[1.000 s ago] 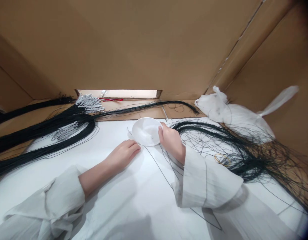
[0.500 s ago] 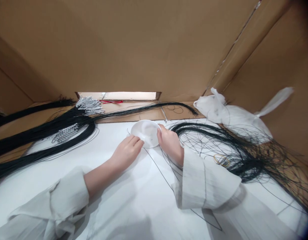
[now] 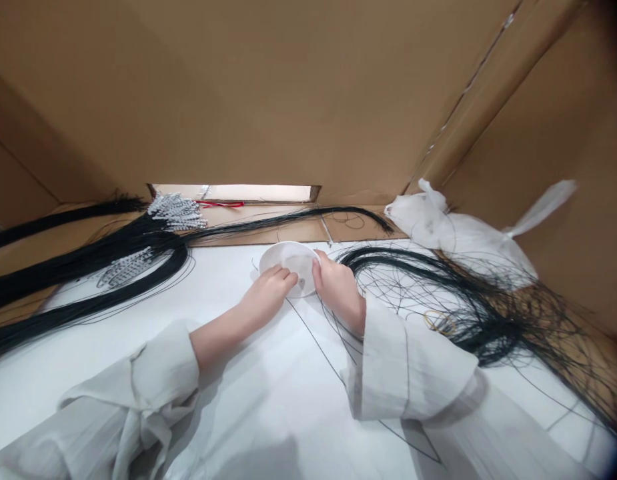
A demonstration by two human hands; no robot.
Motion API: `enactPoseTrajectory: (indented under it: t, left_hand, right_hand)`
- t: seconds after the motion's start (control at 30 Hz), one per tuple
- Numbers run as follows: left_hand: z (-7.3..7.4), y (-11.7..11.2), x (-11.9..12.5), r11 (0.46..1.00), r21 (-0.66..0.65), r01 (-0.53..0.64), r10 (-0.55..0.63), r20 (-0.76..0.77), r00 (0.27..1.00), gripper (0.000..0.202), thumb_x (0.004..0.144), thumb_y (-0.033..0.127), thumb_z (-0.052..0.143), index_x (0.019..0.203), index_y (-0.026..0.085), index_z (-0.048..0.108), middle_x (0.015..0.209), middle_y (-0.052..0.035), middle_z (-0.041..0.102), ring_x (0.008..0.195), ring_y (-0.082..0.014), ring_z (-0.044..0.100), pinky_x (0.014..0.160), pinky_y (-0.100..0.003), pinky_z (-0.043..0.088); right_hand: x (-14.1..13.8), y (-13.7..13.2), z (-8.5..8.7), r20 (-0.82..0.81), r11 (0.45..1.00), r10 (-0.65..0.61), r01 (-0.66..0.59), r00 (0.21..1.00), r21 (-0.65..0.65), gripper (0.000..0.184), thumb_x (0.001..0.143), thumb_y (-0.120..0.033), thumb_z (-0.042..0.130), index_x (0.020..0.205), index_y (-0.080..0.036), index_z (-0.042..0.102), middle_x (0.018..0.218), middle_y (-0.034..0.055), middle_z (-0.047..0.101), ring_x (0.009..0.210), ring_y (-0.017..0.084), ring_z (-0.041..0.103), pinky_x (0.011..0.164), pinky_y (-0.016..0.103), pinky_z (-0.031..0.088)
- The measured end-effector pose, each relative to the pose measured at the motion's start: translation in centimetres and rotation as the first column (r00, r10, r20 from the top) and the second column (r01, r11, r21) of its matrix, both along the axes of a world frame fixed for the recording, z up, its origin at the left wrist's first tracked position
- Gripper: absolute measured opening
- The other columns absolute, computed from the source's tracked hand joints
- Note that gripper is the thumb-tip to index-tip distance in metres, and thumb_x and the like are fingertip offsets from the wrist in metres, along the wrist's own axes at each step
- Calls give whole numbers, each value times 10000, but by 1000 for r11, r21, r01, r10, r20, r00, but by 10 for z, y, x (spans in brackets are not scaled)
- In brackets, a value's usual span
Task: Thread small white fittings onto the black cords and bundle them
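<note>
A shallow white bowl (image 3: 283,255) stands in front of me on the white surface, with a few tiny dark bits inside. My right hand (image 3: 338,283) grips its right rim, thumb on the inner side and fingers around the outside. Over the bowl's front left part is my left hand (image 3: 271,290), its fingers curled together and reaching inside. What those fingertips pinch, if anything, is hidden. Thin dark cords (image 3: 315,343) run from below the bowl toward me, passing under my right sleeve.
Bundles of black cord (image 3: 88,257) with white-wrapped ends (image 3: 175,212) lie left. Loose dark cords (image 3: 493,327) tangle at right, near a yellow ring (image 3: 438,322) and a knotted white plastic bag (image 3: 478,237). Cardboard walls (image 3: 288,93) enclose the back; a red strip (image 3: 223,204) lies by the slot.
My left hand has moved right and further over the bowl, from its front left rim to its inside. My right hand keeps its hold on the rim.
</note>
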State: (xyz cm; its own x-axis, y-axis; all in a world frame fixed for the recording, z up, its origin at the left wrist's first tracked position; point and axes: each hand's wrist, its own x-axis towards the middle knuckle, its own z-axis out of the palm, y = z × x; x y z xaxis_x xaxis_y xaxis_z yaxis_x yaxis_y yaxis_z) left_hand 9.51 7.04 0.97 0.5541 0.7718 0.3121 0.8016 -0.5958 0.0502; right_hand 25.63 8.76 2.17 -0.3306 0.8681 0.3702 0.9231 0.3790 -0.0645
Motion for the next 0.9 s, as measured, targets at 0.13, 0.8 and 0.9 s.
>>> enactPoseTrajectory:
  t: [0.13, 0.8, 0.9]
  left_hand:
    - [1, 1, -2, 999, -22, 48, -48, -8, 999, 180, 887, 154, 391, 820, 131, 557, 777, -57, 593, 791, -187, 519, 725, -295, 430]
    - [11, -16, -31, 976, -70, 205, -208, -42, 977, 188, 891, 114, 351, 897, 141, 537, 869, -61, 560, 851, -181, 485, 755, -293, 430]
    - [7, -20, -35, 979, -74, 192, -193, -7, 981, 189, 895, 125, 345, 908, 146, 533, 876, -61, 564, 869, -177, 491, 767, -290, 437]
  right_hand:
    - [0, 0, 0, -4, 1000, 2, -2, 1000, 1, 308, 929, -256, 218, 1115, -164, 446, 837, 48, 684, 664, 191, 643, 542, 254, 370]
    - [2, 0, 2, 18, 998, -24, 25, 1000, -52, 331, 938, -266, 196, 1169, -174, 414, 854, 55, 686, 706, 190, 650, 585, 252, 402]
    - [3, 0, 3, 9, 998, -12, 13, 1000, -57, 332, 938, -266, 197, 1166, -169, 417, 866, 61, 684, 714, 187, 649, 594, 248, 401]
